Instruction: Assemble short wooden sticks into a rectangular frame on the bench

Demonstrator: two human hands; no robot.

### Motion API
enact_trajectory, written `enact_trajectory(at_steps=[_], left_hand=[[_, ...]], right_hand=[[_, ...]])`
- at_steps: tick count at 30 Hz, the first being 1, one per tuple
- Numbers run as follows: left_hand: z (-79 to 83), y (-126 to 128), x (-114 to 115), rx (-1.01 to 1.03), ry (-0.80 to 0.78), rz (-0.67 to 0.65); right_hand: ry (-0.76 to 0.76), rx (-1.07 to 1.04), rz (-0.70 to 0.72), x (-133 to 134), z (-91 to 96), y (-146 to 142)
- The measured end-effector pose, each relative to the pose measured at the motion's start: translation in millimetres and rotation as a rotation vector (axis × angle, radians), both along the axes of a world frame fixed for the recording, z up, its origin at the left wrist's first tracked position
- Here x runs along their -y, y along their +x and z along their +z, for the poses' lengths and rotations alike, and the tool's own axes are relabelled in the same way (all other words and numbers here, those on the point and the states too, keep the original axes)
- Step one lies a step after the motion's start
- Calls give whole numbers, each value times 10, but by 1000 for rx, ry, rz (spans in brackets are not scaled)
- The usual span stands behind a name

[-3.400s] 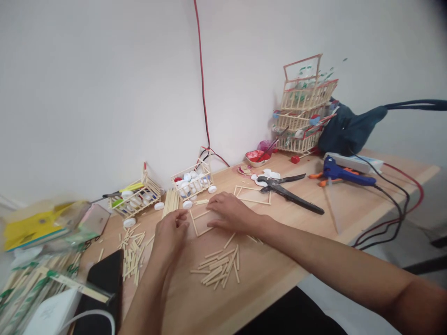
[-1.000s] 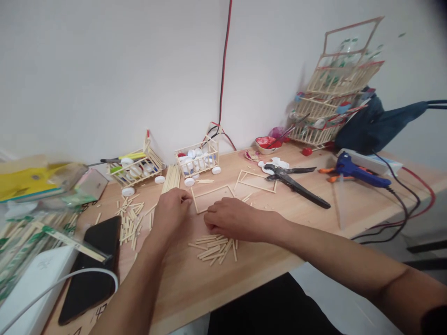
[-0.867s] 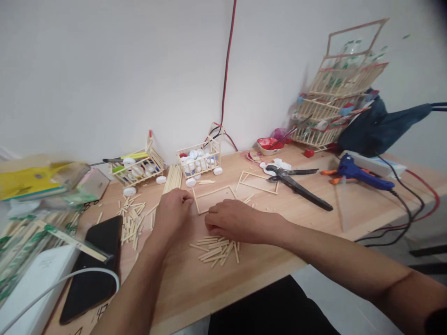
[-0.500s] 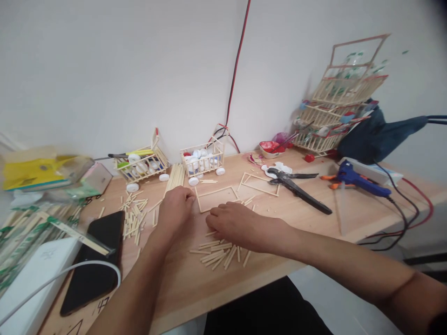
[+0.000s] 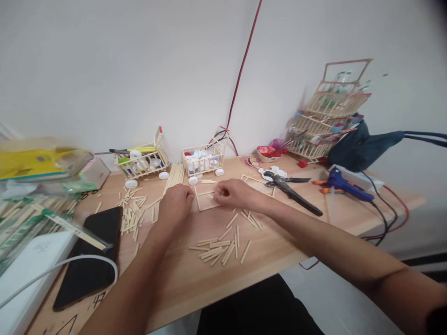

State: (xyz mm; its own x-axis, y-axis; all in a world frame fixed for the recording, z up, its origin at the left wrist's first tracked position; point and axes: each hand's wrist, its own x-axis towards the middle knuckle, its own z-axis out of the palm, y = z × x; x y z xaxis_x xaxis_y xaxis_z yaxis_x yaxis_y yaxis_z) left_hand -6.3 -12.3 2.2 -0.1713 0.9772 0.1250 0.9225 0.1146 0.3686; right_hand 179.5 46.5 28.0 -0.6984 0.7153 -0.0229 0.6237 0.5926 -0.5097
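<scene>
Stick frame [image 5: 206, 201] between both hands

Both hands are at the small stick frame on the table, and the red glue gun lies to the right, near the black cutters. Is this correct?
Not quite: the glue gun is blue, not red, as the head view shows. The rest holds: the left hand and right hand are at the small stick frame on the table, with the black cutters nearby.

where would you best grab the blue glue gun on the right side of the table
Probably by the blue glue gun's handle end toward the wall, from above: it lies flat on the table, nozzle pointing right, where its black cord trails off the edge.
</scene>
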Motion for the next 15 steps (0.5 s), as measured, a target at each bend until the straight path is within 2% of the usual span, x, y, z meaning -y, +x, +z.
enact_trajectory(at_steps=[4,11,15], left_hand=[[7,8,1,-2,-15,7],[13,13,5,-32,-14,-7],[14,19,14,-41,-12,-2]], right_hand=[[-24,143,-100,-151,27,-135],[6,307,-77,-246,-112,-331],[23,361,-99,-248,-110,-395]])
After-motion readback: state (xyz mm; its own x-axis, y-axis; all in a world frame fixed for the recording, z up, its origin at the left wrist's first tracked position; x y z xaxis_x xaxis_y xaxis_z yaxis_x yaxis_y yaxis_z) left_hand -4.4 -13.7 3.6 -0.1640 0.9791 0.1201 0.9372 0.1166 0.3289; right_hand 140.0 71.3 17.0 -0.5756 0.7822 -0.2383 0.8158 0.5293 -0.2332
